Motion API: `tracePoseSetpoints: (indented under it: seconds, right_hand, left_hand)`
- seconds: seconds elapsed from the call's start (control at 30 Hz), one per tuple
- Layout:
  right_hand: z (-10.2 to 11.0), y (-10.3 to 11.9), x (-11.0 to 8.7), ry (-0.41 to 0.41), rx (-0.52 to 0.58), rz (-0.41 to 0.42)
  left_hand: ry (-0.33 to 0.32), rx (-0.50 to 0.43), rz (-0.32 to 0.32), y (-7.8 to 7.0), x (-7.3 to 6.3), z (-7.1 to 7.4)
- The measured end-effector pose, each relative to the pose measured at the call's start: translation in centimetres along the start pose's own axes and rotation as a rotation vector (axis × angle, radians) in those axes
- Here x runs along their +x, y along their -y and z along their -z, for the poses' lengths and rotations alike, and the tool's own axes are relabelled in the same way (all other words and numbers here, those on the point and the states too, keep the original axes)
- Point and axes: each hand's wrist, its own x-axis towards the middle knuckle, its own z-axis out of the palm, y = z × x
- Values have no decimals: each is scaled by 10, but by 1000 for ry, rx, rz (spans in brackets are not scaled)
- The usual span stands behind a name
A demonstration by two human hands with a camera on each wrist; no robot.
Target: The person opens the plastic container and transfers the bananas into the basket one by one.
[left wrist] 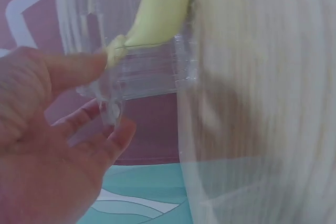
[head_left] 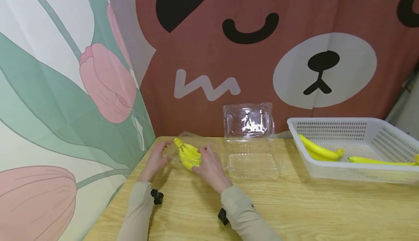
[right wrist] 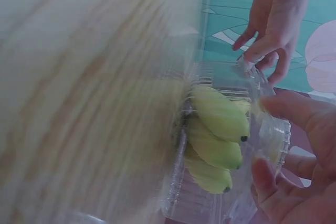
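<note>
A bunch of yellow bananas [head_left: 190, 156] lies in a clear plastic clamshell box [head_left: 204, 141] at the table's left end. The stem points toward my left hand [head_left: 156, 161]. In the left wrist view, the thumb and fingers of that hand [left wrist: 58, 114] pinch the box's edge close to the banana stem [left wrist: 116, 48]. On the opposite side, my right hand [head_left: 211, 168] grips the box's edge beside the banana tips. Its thumb and fingers [right wrist: 265, 179] straddle the clear rim in the right wrist view, where several dark-tipped bananas [right wrist: 215, 150] show through the plastic.
A second clear clamshell box [head_left: 252, 161] stands with its lid [head_left: 248, 121] raised, just right of my right hand. Further right, a white perforated basket [head_left: 330, 172] holds more bananas [head_left: 320, 150]. Printed curtains [head_left: 196, 117] hang along the table's back and left.
</note>
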Motion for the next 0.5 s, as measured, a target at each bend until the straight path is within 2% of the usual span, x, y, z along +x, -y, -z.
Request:
tracePoseSetpoints:
  seconds: [0.2,0.5]
  right_hand:
    - [0,0,1,-15,-27,0]
    - [-5,2,0,-110,-117,-55]
  left_hand:
    - [101,-14,22,-4,0,2]
    - [167,45,54,-15,-2,2]
